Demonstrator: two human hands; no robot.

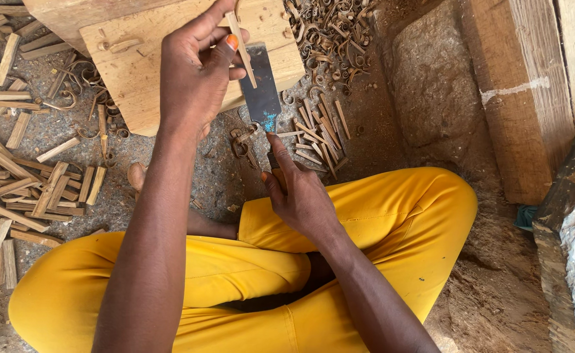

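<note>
The person sits cross-legged in yellow trousers (379,209) on a gritty floor (189,176). The left hand (196,72) has its fingers (225,49) pinched on a thin, pale wooden stick (243,51), held tilted over the near edge of a pale, rough-sawn wooden block (137,72). The right hand (300,196) is clenched on the handle of a broad chisel (261,91), forefinger stretched up along it; the dull grey blade, with a patch of blue at its base, rises flat against the stick and the block's edge. Curled shavings (327,29) lie thick beyond the block, and short split sticks (317,134) lie just right of the blade. More cut sticks (19,189) are scattered on the left, leaving a bare strip of floor between them and the knees. To the right stand a rough stone (431,85) and a heavy timber beam (523,98) with a whitish band across it, closing that side in.
</note>
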